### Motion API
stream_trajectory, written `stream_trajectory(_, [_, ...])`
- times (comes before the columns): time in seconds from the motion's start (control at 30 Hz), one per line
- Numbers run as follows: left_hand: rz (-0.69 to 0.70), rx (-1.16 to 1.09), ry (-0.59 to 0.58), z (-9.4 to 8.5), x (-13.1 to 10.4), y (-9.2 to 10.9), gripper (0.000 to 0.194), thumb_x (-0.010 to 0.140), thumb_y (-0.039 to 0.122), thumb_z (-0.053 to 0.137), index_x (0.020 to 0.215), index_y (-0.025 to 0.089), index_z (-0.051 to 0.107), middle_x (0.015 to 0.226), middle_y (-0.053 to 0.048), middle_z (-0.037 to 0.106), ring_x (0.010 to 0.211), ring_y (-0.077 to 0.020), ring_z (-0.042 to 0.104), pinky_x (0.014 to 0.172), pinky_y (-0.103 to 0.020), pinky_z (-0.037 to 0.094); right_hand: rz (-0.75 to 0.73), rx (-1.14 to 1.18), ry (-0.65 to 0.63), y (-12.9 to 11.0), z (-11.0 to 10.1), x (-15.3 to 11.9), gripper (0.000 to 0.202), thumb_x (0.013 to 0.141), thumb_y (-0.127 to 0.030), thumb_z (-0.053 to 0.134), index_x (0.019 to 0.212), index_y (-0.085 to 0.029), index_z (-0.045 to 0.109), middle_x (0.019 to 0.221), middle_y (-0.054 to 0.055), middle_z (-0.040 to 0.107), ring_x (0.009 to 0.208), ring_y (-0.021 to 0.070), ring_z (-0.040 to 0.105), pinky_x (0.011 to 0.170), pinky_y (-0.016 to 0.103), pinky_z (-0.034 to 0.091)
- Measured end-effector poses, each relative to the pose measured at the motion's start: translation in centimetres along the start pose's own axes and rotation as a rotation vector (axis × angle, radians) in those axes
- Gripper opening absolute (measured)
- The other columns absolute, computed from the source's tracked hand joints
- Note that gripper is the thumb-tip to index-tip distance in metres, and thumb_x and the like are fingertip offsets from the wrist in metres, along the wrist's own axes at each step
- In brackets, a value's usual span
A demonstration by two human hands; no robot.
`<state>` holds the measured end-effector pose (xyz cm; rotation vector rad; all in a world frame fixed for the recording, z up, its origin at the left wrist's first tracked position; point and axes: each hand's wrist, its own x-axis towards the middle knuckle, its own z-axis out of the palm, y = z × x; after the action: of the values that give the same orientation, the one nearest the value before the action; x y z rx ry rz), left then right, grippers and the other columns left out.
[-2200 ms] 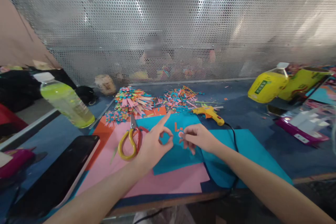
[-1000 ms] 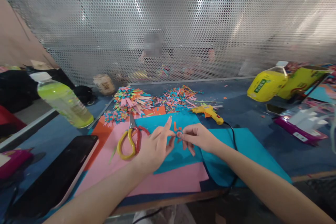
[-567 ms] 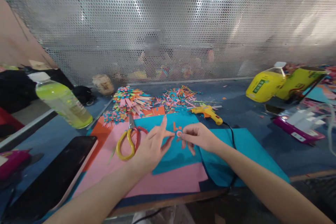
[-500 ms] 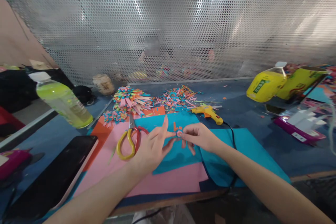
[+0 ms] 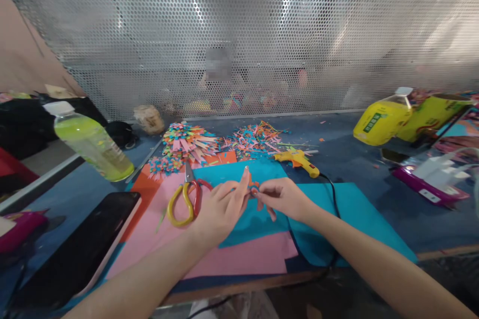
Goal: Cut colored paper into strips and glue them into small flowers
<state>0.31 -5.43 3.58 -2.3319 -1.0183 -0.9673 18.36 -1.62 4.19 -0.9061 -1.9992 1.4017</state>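
A small coil of orange and blue paper strip (image 5: 255, 190) sits between my hands above a blue sheet (image 5: 239, 229). My left hand (image 5: 224, 204) is closed around its left side, fingers partly overlapping it. Thumb and fingertips of my right hand (image 5: 279, 197) pinch it from the right. Scissors with one yellow and one red handle (image 5: 179, 207) lie left of my left hand, on a pink sheet (image 5: 149, 249). A yellow glue gun (image 5: 298, 160) rests beyond my right hand, its cord running under my right forearm.
Fringed paper pieces (image 5: 189, 142) and cut strips (image 5: 256, 137) are heaped behind the sheets. A phone (image 5: 80, 249) and a green drink bottle (image 5: 90, 144) stand left. To the right are a yellow bottle (image 5: 381, 118) and a purple power strip (image 5: 426, 187). A perforated metal panel (image 5: 262, 35) closes the back.
My left fingers have drawn in and turned over the paper coil, hiding more of it. The upright orange strip end now lies closer to the coil. My right hand keeps its pinch.
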Motion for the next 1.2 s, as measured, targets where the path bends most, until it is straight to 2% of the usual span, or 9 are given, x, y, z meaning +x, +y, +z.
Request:
stream_trajectory(0.2, [0.129, 0.076, 0.023, -0.1, 0.3, 0.2, 0.069, 0.080, 0.009, 0.048, 0.137, 0.005, 0.009, 0.088, -0.011, 0.068, 0.078, -0.0180, 0.060, 0.067, -0.029, 0.049, 0.036, 0.055, 0.010, 0.0, 0.2, 0.3, 0.037, 0.076, -0.050, 0.051, 0.069, -0.014, 0.056, 0.065, 0.002, 0.063, 0.038, 0.0066, 0.051, 0.039, 0.019, 0.041])
stream_trajectory(0.33, [0.205, 0.144, 0.048, 0.1, 0.2, 0.3, 0.068, 0.080, 0.009, 0.048, 0.135, 0.000, 0.010, 0.089, -0.015, 0.068, 0.078, -0.0197, 0.060, 0.067, -0.030, 0.048, 0.073, 0.149, 0.009, 0.1, 0.4, 0.5, 0.036, 0.074, -0.049, 0.054, 0.069, -0.014, 0.054, 0.059, 0.000, 0.061, 0.036, 0.0063, 0.050, 0.037, 0.018, 0.038])
stream_trajectory(0.53, [0.266, 0.252, 0.078, 0.0, -0.1, 0.5, 0.060, 0.079, 0.011, 0.051, 0.131, -0.003, 0.024, 0.087, -0.015, 0.068, 0.073, -0.0180, 0.060, 0.069, -0.029, 0.047, 0.103, 0.224, 0.053, 0.2, 0.6, 0.7, 0.037, 0.072, -0.049, 0.055, 0.065, -0.013, 0.054, 0.051, -0.001, 0.058, 0.034, 0.0064, 0.049, 0.036, 0.018, 0.037])
stream_trajectory(0.63, [0.254, 0.214, 0.064, 0.0, -0.3, 0.6, 0.063, 0.078, 0.009, 0.053, 0.132, -0.001, 0.023, 0.090, -0.015, 0.067, 0.074, -0.0184, 0.060, 0.069, -0.030, 0.048, 0.103, 0.233, 0.098, 0.4, 0.2, 0.8, 0.035, 0.072, -0.047, 0.056, 0.067, -0.013, 0.055, 0.053, -0.001, 0.060, 0.034, 0.0057, 0.049, 0.035, 0.017, 0.036])
stream_trajectory(0.73, [0.138, 0.069, 0.053, -0.1, -0.3, 0.6, 0.068, 0.077, 0.008, 0.052, 0.135, 0.004, 0.016, 0.087, -0.011, 0.067, 0.074, -0.0168, 0.059, 0.069, -0.029, 0.048, 0.088, 0.250, 0.112, 0.3, -0.2, 0.8, 0.033, 0.072, -0.045, 0.058, 0.067, -0.013, 0.056, 0.055, 0.000, 0.062, 0.033, 0.0055, 0.049, 0.036, 0.018, 0.037])
stream_trajectory(0.8, [-0.039, -0.069, 0.058, -0.3, -0.1, 0.6, 0.067, 0.077, 0.010, 0.053, 0.135, 0.011, 0.019, 0.081, -0.005, 0.067, 0.075, -0.0150, 0.058, 0.071, -0.028, 0.048, 0.082, 0.264, 0.102, 0.2, -0.4, 0.8, 0.032, 0.072, -0.044, 0.058, 0.067, -0.013, 0.056, 0.057, 0.001, 0.063, 0.033, 0.0054, 0.049, 0.037, 0.018, 0.038])
stream_trajectory(0.9, [-0.332, -0.250, 0.041, -0.7, 0.2, 0.3, 0.052, 0.076, 0.014, 0.055, 0.125, 0.021, 0.038, 0.082, -0.001, 0.065, 0.080, -0.0142, 0.058, 0.077, -0.030, 0.047, 0.081, 0.273, 0.065, 0.0, -0.5, 0.8, 0.032, 0.071, -0.044, 0.059, 0.069, -0.012, 0.058, 0.062, 0.002, 0.065, 0.033, 0.0051, 0.048, 0.036, 0.018, 0.038])
stream_trajectory(1.0, [-0.523, -0.388, 0.049, -0.8, 0.3, -0.1, 0.039, 0.073, 0.014, 0.057, 0.111, 0.022, 0.052, 0.085, 0.000, 0.064, 0.078, -0.0131, 0.058, 0.078, -0.030, 0.047, 0.084, 0.261, 0.047, 0.0, -0.5, 0.8, 0.032, 0.072, -0.044, 0.059, 0.072, -0.012, 0.059, 0.064, 0.003, 0.065, 0.033, 0.0052, 0.048, 0.036, 0.018, 0.038])
stream_trajectory(1.2, [-0.760, -0.815, 0.033, -0.2, 0.1, -0.4, 0.062, 0.072, 0.015, 0.059, 0.128, 0.021, 0.033, 0.074, 0.002, 0.062, 0.070, -0.0115, 0.058, 0.070, -0.028, 0.049, 0.085, 0.203, 0.024, 0.2, -0.7, 0.8, 0.034, 0.075, -0.046, 0.055, 0.071, -0.012, 0.060, 0.065, 0.003, 0.066, 0.032, 0.0044, 0.047, 0.036, 0.019, 0.038])
